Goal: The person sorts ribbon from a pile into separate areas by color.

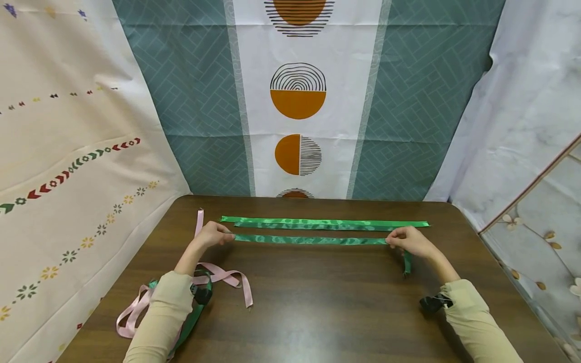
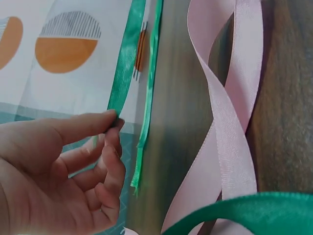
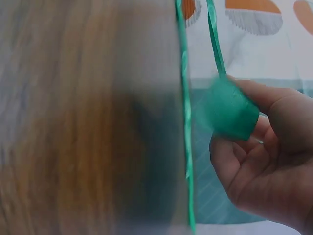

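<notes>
A dark green satin ribbon stretches straight between both hands above the table. My left hand pinches its left end between thumb and index finger, as the left wrist view also shows. The right hand pinches the ribbon farther along, and a loose green tail hangs below that hand. Just beyond, a bright green ribbon and another dark green ribbon lie side by side along the table's far part. In the right wrist view the ribbon's tail curls in front of the fingers, partly blurred.
Pink ribbon lies loosely looped on the left of the brown table, with more green ribbon partly hidden under the left sleeve. A patterned curtain hangs behind the far edge, and printed cloths flank both sides.
</notes>
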Demonstrator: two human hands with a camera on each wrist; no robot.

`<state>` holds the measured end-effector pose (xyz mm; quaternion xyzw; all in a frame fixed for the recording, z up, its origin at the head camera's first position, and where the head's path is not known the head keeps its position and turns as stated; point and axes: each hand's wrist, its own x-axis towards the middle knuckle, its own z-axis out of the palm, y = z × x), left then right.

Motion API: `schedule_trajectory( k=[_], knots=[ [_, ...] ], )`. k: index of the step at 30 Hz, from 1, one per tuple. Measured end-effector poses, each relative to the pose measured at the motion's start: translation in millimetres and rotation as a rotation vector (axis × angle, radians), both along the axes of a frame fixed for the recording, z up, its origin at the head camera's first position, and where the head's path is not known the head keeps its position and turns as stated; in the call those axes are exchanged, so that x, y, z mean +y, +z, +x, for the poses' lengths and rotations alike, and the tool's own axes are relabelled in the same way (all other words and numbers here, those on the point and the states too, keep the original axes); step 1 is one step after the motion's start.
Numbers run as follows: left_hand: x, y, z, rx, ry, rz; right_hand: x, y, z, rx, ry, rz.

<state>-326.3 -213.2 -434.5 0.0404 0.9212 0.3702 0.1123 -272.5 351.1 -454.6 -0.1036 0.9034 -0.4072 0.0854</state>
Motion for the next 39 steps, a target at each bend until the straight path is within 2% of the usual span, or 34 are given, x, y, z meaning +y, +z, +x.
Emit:
schedule_trajectory(
  k=[4,13,15,23,28,33,36,39],
  knots=[
    [-0.3,-5.0,-5.8,-0.013,0.072,-0.023,8.4,-5.9,-3.9,-0.041,-0.048,0.019],
    [0.5,-16.5,-14.7,-0.017,0.131,-0.089,25.5,-12.6,-10.4,-0.13,-0.15,0.016],
    [1.0,-19.0,-16.8,-0.005,0.152,-0.101,28.3,-14.1,-11.8,-0.128,-0.168,0.029],
    [4.3,-30.7,-26.1,0.044,0.235,-0.153,36.5,-23.6,-19.4,-0.108,-0.358,0.055],
    [10.2,-32.9,-30.2,0.044,0.297,-0.147,36.2,-24.9,-20.6,-0.079,-0.421,0.133],
    [14.0,-33.9,-33.5,0.035,0.396,-0.113,34.5,-21.9,-25.2,-0.075,-0.466,0.199],
    [13.2,-35.1,-35.9,0.019,0.438,-0.106,35.0,-20.1,-27.7,-0.102,-0.506,0.188],
    [11.1,-35.6,-37.6,0.009,0.444,-0.107,36.3,-18.9,-27.3,-0.119,-0.563,0.166]
  ],
)
